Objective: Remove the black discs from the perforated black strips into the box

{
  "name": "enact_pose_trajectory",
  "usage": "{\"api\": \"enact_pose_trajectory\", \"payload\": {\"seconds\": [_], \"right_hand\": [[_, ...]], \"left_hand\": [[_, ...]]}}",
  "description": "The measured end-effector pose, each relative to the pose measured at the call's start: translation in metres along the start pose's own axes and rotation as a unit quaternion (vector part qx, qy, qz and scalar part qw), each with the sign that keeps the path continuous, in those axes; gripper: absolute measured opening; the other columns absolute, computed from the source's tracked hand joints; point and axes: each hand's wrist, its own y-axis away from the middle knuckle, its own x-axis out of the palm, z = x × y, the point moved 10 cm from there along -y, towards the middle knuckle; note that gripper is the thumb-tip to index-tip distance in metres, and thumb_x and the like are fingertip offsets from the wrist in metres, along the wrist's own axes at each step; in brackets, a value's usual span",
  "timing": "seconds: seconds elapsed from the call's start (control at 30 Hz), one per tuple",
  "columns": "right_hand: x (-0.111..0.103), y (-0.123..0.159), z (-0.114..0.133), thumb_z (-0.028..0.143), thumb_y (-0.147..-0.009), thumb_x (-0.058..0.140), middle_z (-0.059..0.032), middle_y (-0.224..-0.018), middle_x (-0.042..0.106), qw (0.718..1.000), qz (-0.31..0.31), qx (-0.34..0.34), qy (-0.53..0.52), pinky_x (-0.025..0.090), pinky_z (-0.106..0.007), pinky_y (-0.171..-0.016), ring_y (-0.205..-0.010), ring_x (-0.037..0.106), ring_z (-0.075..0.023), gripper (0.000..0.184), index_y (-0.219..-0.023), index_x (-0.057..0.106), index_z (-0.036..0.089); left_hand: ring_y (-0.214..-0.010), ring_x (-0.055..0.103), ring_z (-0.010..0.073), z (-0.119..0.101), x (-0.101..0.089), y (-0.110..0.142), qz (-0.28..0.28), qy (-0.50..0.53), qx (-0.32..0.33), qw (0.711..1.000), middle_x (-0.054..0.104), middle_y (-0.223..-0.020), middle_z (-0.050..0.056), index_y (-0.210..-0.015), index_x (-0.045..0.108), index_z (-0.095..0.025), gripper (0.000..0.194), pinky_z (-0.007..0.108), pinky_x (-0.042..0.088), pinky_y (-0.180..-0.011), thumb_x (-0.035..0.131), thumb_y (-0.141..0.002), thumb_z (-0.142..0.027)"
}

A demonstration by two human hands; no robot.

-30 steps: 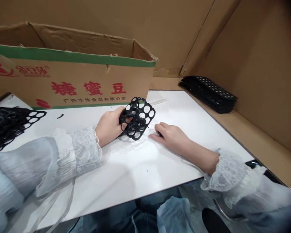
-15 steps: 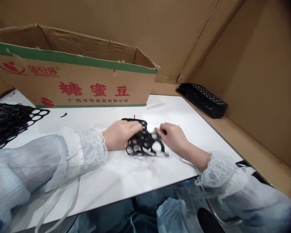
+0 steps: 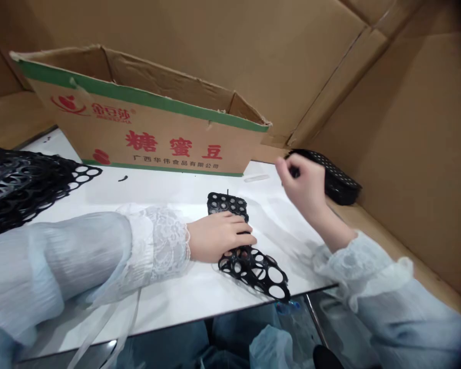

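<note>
My left hand (image 3: 218,236) lies flat with fingers stretched over a black perforated sheet (image 3: 263,269), pressing it on the white table. One part of the sheet, with smaller holes and a thin spike, shows beyond my fingers. The other part, with wide round holes, runs toward the table's front edge. My right hand (image 3: 305,182) is raised above the table's right side, fingers curled closed. Something dark shows inside the curl, but I cannot tell whether it is held or lies behind. A stack of black perforated pieces (image 3: 340,184) sits behind that hand.
A long open cardboard box (image 3: 157,130) with red lettering stands at the back of the table (image 3: 169,302). At left lies a heap of black holed sheets (image 3: 26,189). A small black scrap (image 3: 123,178) and a pale strip (image 3: 256,178) rest near the box. Cardboard walls surround the table.
The black sheet has come down from mid-air onto the table, and my left hand has flattened over it. My right hand has lifted away to the right. The view has turned slightly left.
</note>
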Motion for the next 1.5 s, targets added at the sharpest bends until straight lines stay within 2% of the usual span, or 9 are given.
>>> {"api": "enact_pose_trajectory", "payload": {"seconds": [0.17, 0.33, 0.43, 0.67, 0.97, 1.07, 1.17, 1.3, 1.5], "right_hand": [[-0.026, -0.106, 0.064, 0.042, -0.089, 0.029, 0.0003, -0.059, 0.038, 0.983, -0.159, -0.087, 0.025, 0.029, -0.026, -0.058, -0.056, 0.031, -0.0108, 0.037, -0.06, 0.039, 0.022], [0.027, -0.185, 0.068, 0.041, -0.091, 0.025, -0.0039, -0.082, 0.056, 0.989, -0.136, 0.033, 0.055, 0.036, -0.022, -0.07, -0.072, 0.045, -0.0079, 0.036, -0.079, 0.046, 0.014], [0.09, -0.193, 0.062, 0.04, -0.089, 0.028, -0.0102, -0.103, 0.055, 0.997, 0.013, 0.065, 0.047, 0.038, -0.026, -0.076, -0.089, 0.052, -0.0103, 0.035, -0.091, 0.042, 0.008], [0.14, -0.172, 0.06, 0.041, -0.076, 0.029, -0.0073, -0.076, 0.06, 0.97, 0.227, 0.05, 0.069, 0.038, -0.025, -0.072, -0.086, 0.059, -0.0129, 0.04, -0.054, 0.037, 0.009], [0.141, -0.157, 0.033, 0.059, -0.075, 0.017, -0.0096, -0.092, 0.059, 0.959, 0.271, 0.071, 0.035, 0.036, -0.03, -0.079, -0.087, 0.054, -0.0113, 0.063, -0.064, 0.048, 0.005], [0.139, -0.16, 0.038, 0.054, -0.081, 0.013, -0.007, -0.085, 0.06, 0.968, 0.245, 0.053, 0.03, 0.037, -0.025, -0.076, -0.079, 0.054, -0.0072, 0.063, -0.068, 0.05, 0.004], [0.102, -0.152, 0.059, 0.044, -0.09, 0.017, -0.0061, -0.083, 0.059, 0.996, 0.086, -0.018, 0.034, 0.038, -0.025, -0.079, -0.078, 0.052, -0.0085, 0.051, -0.077, 0.051, 0.009], [0.062, -0.069, 0.095, 0.031, -0.091, 0.029, -0.008, -0.11, 0.05, 0.981, -0.026, -0.185, -0.044, 0.034, -0.031, -0.092, -0.107, 0.043, -0.0164, 0.027, -0.099, 0.049, 0.016], [0.112, 0.06, 0.071, 0.028, -0.084, 0.042, -0.0076, -0.108, 0.055, 0.919, 0.265, -0.183, -0.227, 0.039, -0.037, -0.09, -0.103, 0.048, -0.0187, 0.019, -0.099, 0.05, 0.019]], "left_hand": [[-0.108, 0.044, 0.0221, -0.002, -0.001, 0.0, 0.0, -0.009, 0.004, 1.0, 0.052, -0.118, 0.008, -0.114, 0.047, -0.019, 0.039, 0.033, 0.033, -0.088, 0.049, -0.075, -0.017], [-0.106, 0.046, 0.0222, -0.003, -0.004, 0.001, -0.006, -0.012, 0.006, 1.0, 0.056, -0.111, 0.009, -0.112, 0.048, -0.019, 0.035, 0.033, 0.035, -0.087, 0.049, -0.077, -0.02], [-0.104, 0.048, 0.0219, -0.003, -0.007, 0.0, -0.024, -0.014, 0.005, 1.0, 0.057, -0.109, 0.009, -0.109, 0.05, -0.02, 0.033, 0.033, 0.036, -0.087, 0.051, -0.076, -0.02], [-0.099, 0.049, 0.0225, -0.006, -0.004, -0.001, -0.028, -0.021, 0.011, 0.999, 0.058, -0.108, 0.009, -0.111, 0.049, -0.017, 0.037, 0.034, 0.038, -0.083, 0.053, -0.075, -0.022], [-0.103, 0.047, 0.0225, -0.002, -0.003, 0.001, -0.024, -0.016, 0.017, 0.999, 0.056, -0.109, 0.01, -0.112, 0.047, -0.018, 0.037, 0.034, 0.037, -0.082, 0.052, -0.075, -0.022], [-0.102, 0.048, 0.0225, -0.003, -0.003, 0.001, -0.025, -0.019, 0.02, 0.999, 0.056, -0.107, 0.009, -0.112, 0.046, -0.018, 0.038, 0.033, 0.037, -0.082, 0.052, -0.075, -0.022], [-0.093, 0.051, 0.0218, -0.005, -0.005, 0.001, -0.035, -0.053, 0.02, 0.998, 0.056, -0.104, 0.01, -0.112, 0.044, -0.015, 0.038, 0.032, 0.038, -0.075, 0.051, -0.075, -0.022], [-0.075, 0.052, 0.0178, 0.002, -0.017, 0.002, -0.096, -0.149, -0.014, 0.984, 0.057, -0.089, 0.009, -0.102, 0.048, -0.013, 0.022, 0.03, 0.038, -0.063, 0.038, -0.083, -0.016], [-0.063, 0.053, 0.0145, -0.005, -0.029, 0.007, -0.167, -0.246, 0.016, 0.955, 0.057, -0.072, 0.004, -0.079, 0.05, -0.015, 0.017, 0.028, 0.037, -0.058, 0.034, -0.084, -0.01]]}}
